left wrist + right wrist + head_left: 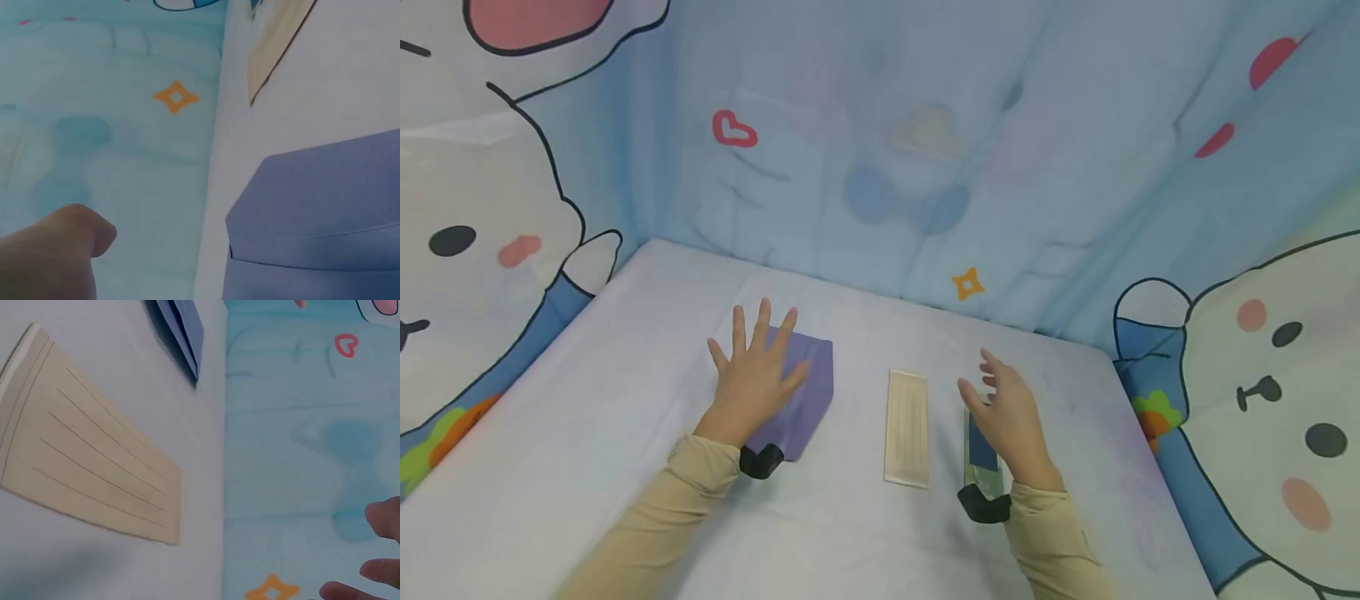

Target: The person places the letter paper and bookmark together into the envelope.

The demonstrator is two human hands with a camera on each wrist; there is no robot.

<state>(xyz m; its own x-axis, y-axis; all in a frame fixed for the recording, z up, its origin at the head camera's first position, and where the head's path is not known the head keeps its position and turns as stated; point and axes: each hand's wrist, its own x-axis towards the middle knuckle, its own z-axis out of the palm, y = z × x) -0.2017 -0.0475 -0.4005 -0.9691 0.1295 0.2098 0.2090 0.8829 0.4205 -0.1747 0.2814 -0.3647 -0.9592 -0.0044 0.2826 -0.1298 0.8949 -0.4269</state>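
Note:
With fingers spread wide, my left hand [751,385] hovers over a purple envelope [812,375] and hides its left part. In the left wrist view, the envelope [325,200] shows a folded flap with slanted corners, and only the thumb [69,240] is seen. To its right lies a narrow beige notepad [907,433] with printed lines, plainer in the right wrist view. My right hand [1011,417], fingers loosely bent and holding nothing, is above a flat green and dark blue item [982,454]. The hand covers part of that item, so its kind cannot be told.
All these things lie on a white-covered table [850,533]. A light blue cartoon curtain [880,100] rises behind the table and along both sides. Black wrist straps [762,461] sit at both sleeve cuffs.

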